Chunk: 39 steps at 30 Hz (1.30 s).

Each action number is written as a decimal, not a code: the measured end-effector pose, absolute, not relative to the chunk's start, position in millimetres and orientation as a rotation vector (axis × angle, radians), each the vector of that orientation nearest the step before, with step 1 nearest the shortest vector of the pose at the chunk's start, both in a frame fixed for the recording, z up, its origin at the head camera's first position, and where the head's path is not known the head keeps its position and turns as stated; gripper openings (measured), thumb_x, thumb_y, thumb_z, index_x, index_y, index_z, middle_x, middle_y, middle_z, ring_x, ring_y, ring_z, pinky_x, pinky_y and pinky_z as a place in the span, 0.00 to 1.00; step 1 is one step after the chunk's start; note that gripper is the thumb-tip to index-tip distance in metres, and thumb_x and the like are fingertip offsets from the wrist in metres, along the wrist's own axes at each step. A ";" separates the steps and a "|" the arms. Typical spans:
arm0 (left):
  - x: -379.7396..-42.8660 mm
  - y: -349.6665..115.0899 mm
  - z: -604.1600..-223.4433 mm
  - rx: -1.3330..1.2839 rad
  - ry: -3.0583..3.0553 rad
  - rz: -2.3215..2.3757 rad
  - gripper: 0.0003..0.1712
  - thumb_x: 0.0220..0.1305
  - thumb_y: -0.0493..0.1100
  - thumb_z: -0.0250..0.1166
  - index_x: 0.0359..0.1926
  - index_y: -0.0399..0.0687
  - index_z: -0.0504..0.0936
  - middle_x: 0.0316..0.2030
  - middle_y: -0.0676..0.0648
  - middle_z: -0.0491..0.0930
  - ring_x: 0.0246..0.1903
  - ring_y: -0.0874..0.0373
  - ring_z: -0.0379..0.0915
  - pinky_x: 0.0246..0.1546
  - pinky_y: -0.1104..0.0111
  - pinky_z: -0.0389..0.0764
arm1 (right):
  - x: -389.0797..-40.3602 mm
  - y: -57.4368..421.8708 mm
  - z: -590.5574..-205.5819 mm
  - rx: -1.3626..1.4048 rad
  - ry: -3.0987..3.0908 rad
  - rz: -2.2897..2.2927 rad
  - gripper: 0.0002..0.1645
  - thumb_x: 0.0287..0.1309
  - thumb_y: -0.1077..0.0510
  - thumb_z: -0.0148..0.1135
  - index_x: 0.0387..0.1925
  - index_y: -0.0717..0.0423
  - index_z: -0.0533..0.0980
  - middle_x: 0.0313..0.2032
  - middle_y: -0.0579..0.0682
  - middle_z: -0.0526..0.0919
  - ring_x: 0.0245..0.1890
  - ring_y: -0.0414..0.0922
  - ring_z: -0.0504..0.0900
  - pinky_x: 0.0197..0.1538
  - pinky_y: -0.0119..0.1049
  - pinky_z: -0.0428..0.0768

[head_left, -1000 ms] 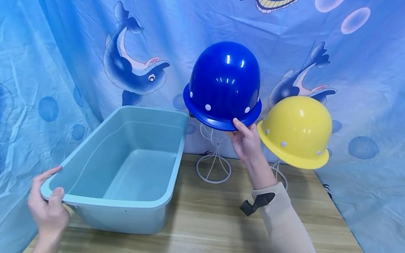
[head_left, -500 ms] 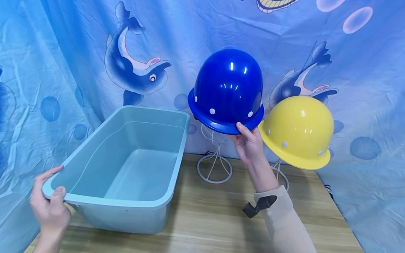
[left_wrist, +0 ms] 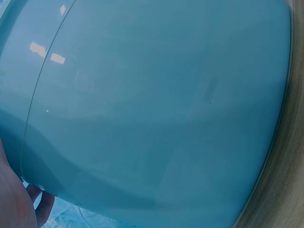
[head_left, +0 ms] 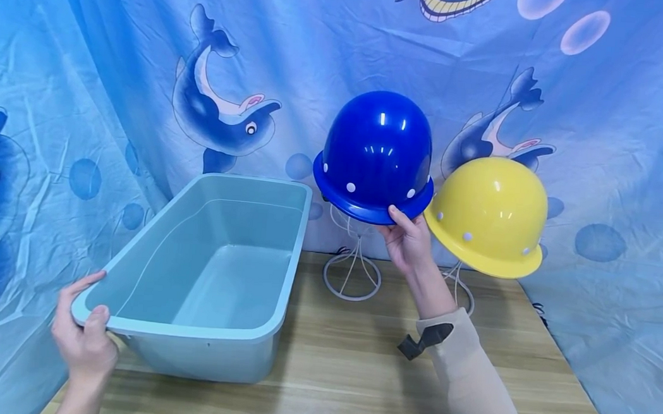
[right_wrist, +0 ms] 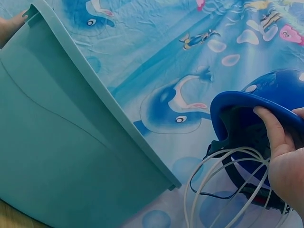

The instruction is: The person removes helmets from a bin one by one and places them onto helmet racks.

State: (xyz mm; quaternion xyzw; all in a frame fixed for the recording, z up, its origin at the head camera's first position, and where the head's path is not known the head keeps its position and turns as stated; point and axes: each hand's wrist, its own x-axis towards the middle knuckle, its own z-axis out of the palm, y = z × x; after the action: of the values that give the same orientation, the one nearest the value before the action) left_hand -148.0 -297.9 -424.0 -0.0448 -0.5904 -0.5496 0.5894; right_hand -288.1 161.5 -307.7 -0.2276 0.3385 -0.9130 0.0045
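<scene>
My right hand (head_left: 409,240) grips the front brim of a blue hard hat (head_left: 377,149), thumb on top and fingers beneath. The hat sits over a white wire stand (head_left: 353,271); in the right wrist view the wire loops (right_wrist: 237,164) reach up below its hollow underside, beside a dark strap. At the near left corner of a light blue plastic tub (head_left: 172,330), my left hand (head_left: 84,337) holds the rim, thumb inside the edge. Nothing lies in the tub. A yellow hard hat (head_left: 487,213) rests tilted on a second wire stand (head_left: 463,294), right of the blue one.
Everything stands on a wood-grain table (head_left: 344,372). A blue curtain (head_left: 342,36) with printed dolphins hangs close behind and along both sides. A black wrist mount (head_left: 424,340) sticks out from my right forearm. The tub's right wall stands near the blue hat's stand.
The blue hard hat has come down and slightly to the right in my right hand, lower over its stand. My left hand and the tub stay nearly where they were.
</scene>
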 end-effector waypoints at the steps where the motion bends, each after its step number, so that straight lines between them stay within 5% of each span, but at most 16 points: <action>1: -148.0 -298.1 -424.1 -0.107 -1.374 -1.280 0.30 0.52 0.33 0.54 0.56 0.25 0.85 0.48 0.53 0.89 0.41 0.66 0.80 0.45 0.79 0.73 | -288.2 161.7 -308.1 -0.718 1.062 -2.859 0.28 0.76 0.71 0.46 0.71 0.48 0.63 0.59 0.50 0.85 0.46 0.46 0.94 0.48 0.39 0.90; 10: -147.7 -299.9 -426.1 -0.126 -1.363 -1.300 0.30 0.52 0.33 0.54 0.56 0.24 0.84 0.48 0.52 0.89 0.42 0.65 0.80 0.45 0.79 0.73 | -290.9 162.8 -316.7 -0.681 1.114 -2.856 0.33 0.76 0.72 0.42 0.73 0.43 0.61 0.61 0.49 0.82 0.48 0.46 0.93 0.49 0.40 0.90; 39: -148.5 -302.2 -426.3 -0.120 -1.359 -1.316 0.30 0.53 0.32 0.52 0.56 0.23 0.84 0.48 0.51 0.89 0.41 0.64 0.81 0.44 0.78 0.74 | -289.5 162.4 -340.4 -0.556 1.161 -2.867 0.25 0.76 0.73 0.43 0.67 0.52 0.68 0.53 0.47 0.89 0.44 0.43 0.93 0.48 0.38 0.90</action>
State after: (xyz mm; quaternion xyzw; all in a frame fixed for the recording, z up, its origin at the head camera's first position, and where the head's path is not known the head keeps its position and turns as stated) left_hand -148.5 -302.2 -426.3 -0.0513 -0.5824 -0.5639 0.5833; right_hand -289.5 162.4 -340.4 -0.1768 0.3695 -0.9123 -0.0007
